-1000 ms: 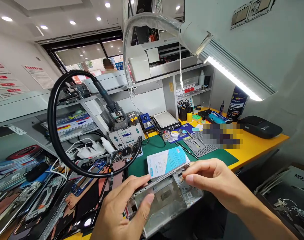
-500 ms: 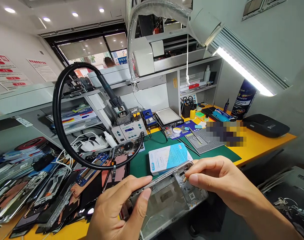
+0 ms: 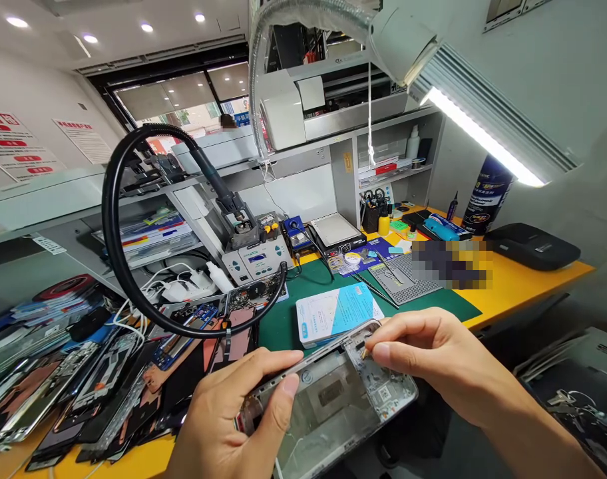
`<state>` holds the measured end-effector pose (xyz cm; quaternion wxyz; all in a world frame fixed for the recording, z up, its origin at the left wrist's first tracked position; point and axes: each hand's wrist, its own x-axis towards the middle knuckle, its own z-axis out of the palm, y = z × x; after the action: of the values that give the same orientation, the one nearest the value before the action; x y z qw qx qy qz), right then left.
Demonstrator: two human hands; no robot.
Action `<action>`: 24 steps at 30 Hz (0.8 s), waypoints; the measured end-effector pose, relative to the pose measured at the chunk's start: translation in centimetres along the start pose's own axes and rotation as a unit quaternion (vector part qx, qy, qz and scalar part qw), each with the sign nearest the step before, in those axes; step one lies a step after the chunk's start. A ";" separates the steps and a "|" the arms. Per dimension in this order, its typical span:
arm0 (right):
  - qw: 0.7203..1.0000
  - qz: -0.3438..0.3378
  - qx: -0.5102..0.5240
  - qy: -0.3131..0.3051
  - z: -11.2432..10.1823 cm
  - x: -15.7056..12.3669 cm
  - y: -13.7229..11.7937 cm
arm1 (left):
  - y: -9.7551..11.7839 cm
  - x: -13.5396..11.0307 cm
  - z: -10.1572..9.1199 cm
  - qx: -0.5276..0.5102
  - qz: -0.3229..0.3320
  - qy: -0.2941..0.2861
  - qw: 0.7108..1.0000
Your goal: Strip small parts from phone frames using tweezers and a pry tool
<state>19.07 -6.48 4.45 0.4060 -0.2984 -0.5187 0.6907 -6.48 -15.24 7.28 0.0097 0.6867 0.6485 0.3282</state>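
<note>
A silver phone frame, bare inside with a small printed square at its right end, is held tilted above the front of the bench. My left hand grips its left end, thumb on the inner face and fingers along the upper edge. At the other end, my right hand has thumb and forefinger pinched together against the frame's inside. A tiny gold-coloured bit shows under those fingertips, too small to name. Just behind the frame lies a white and blue box on the green mat.
Phone parts lie heaped on the left. A black hose loops from the hot-air station. Tweezers and a grey perforated plate rest behind the box. A lit lamp hangs at the upper right.
The phone frame has tipped slightly, showing more of its inside. My right hand has shifted a little to the left with its fingertips still at the frame's right end. My left hand keeps its grip.
</note>
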 end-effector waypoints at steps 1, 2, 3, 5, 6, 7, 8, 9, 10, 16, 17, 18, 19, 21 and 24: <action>1.000 0.002 0.001 0.001 -0.1 0.0 0.0 | 0.0 0.1 -0.1 -0.015 -0.017 -0.017 1.000; 1.000 0.006 -0.002 0.001 -0.1 0.1 0.0 | -0.1 0.3 -0.2 -0.039 -0.041 -0.043 0.997; 1.000 0.010 -0.009 0.000 -0.2 0.3 0.1 | -0.2 0.6 -0.2 -0.077 -0.068 -0.080 0.991; 0.999 0.017 -0.035 -0.008 -0.3 0.8 0.4 | -0.7 1.4 0.4 -0.190 -0.112 -0.192 0.956; 0.998 0.020 -0.052 -0.015 -0.4 1.2 0.7 | -1.0 1.8 1.0 -0.264 -0.131 -0.261 0.919; 0.997 0.023 -0.066 -0.025 -0.6 1.7 1.0 | -1.4 2.1 1.9 -0.335 -0.136 -0.333 0.871; 0.996 0.027 -0.079 -0.037 -0.8 2.1 1.4 | -1.9 2.1 2.9 -0.405 -0.150 -0.408 0.805; 0.994 0.033 -0.092 -0.052 -1.1 2.7 1.8 | -2.3 2.0 4.1 -0.474 -0.199 -0.447 0.732; 0.991 0.040 -0.108 -0.066 -1.5 3.3 2.1 | -2.8 1.7 5.3 -0.525 -0.238 -0.475 0.664; 0.958 0.049 -0.281 -0.012 -5.5 8.5 3.4 | -4.6 -1.3 8.2 -0.596 -0.342 -0.353 0.636; 0.945 0.052 -0.322 0.005 -6.0 9.6 3.5 | -4.5 -1.3 7.8 -0.596 -0.361 -0.319 0.643; 0.931 0.054 -0.360 0.012 -6.3 10.5 3.6 | -4.5 -1.1 7.4 -0.595 -0.378 -0.284 0.650; 0.917 0.054 -0.394 0.012 -6.4 11.4 3.7 | -4.3 -0.9 7.0 -0.597 -0.392 -0.254 0.653; 0.889 0.049 -0.454 0.001 -6.3 12.8 3.9 | -4.1 0.0 6.3 -0.609 -0.410 -0.210 0.646; 0.851 0.037 -0.524 -0.010 -5.7 13.8 3.9 | -3.8 1.5 6.0 -0.631 -0.407 -0.178 0.636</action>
<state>16.01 7.71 -0.76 0.1586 -0.4791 -0.7964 0.3332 -7.12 -10.82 1.57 0.6887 0.2253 0.4828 0.4917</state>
